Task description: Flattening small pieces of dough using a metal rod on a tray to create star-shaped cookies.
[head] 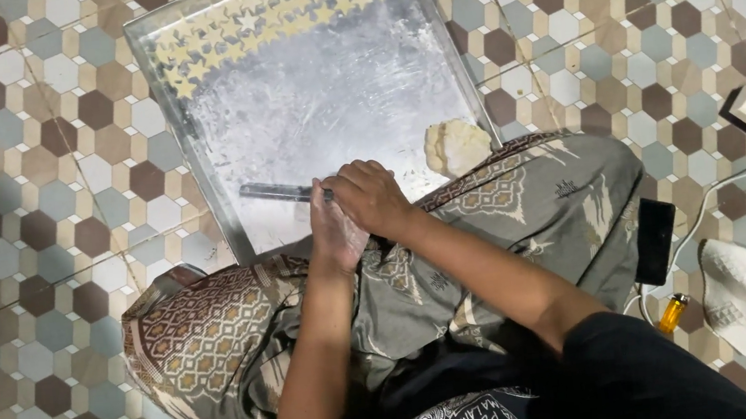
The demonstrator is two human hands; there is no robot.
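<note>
Tiled floor [33, 183], tray [199, 164], joined hands [349, 207]

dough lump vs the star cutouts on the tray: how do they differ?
The dough lump is one thick, rough mass; the star cutouts are many small, flat, shaped pieces. The lump sits at the tray's near right corner, close to the right hand; the stars lie in rows along the far edge. Both are pale yellow.
</note>
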